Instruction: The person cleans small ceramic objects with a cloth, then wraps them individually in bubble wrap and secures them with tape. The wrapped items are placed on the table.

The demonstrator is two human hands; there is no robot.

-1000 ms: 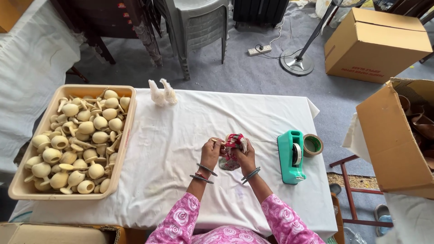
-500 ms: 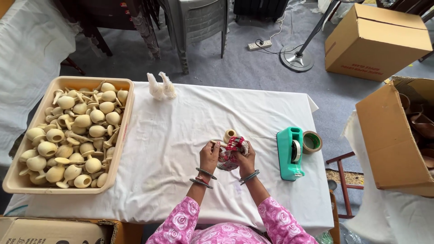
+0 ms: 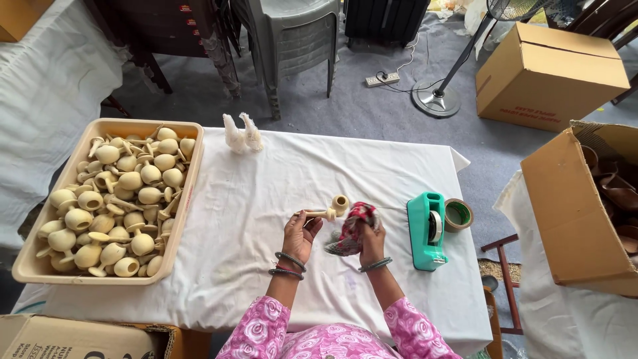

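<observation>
A white cloth covers the bench point(image 3: 266, 219). At left, a tan plastic tray point(image 3: 189, 199) holds pale rounded pipes. Centre: left hand point(image 3: 300, 234) grips a cream pipe point(image 3: 329, 211); right hand point(image 3: 369, 238) clutches a crumpled red rag point(image 3: 353, 223).

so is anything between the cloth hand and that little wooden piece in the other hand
Nothing visible. The left hand holds the pale wooden piece by its stem, and the right hand grips the red patterned cloth right beside its cup end, with only bare white tablecloth beneath.
</observation>
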